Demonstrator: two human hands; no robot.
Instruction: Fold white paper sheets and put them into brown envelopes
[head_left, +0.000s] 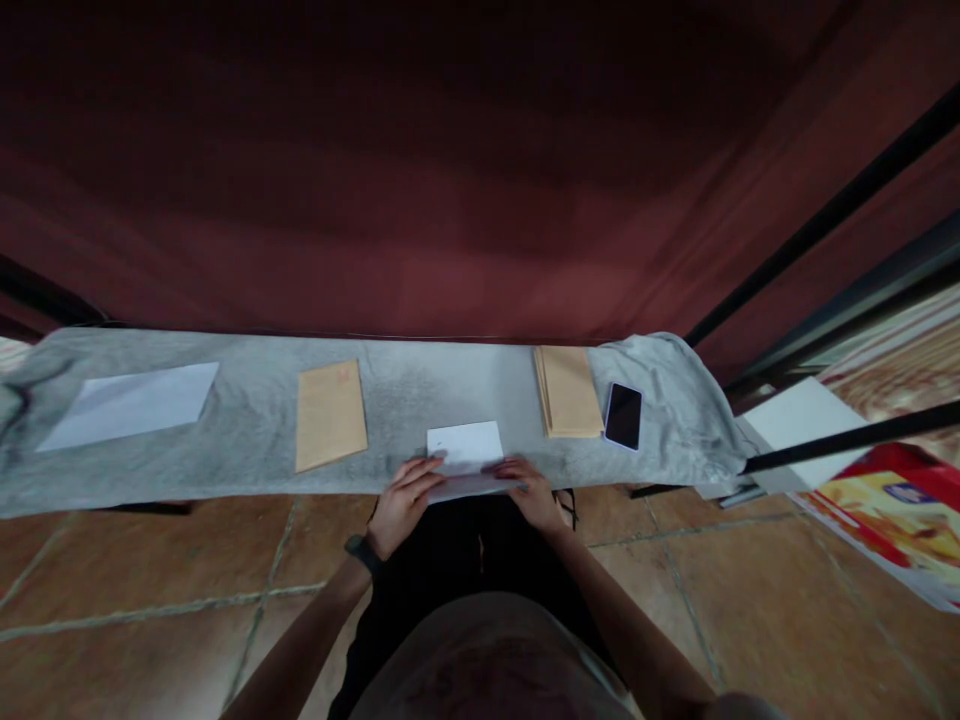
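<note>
A white sheet of paper, partly folded, lies at the front edge of the cloth-covered table, with its near part reaching over the edge. At its left side my left hand has its fingers on the paper. My right hand is at the right side, fingers bent onto the paper along the fold. Fingertips of both hands press the sheet; the thumbs are hard to make out. To the left lies a single brown envelope. A stack of brown envelopes is on the right.
White paper sheets lie at the table's far left. A phone rests right of the envelope stack. Grey cloth covers the narrow table. Behind it hangs a dark red curtain. A red and yellow box stands at far right.
</note>
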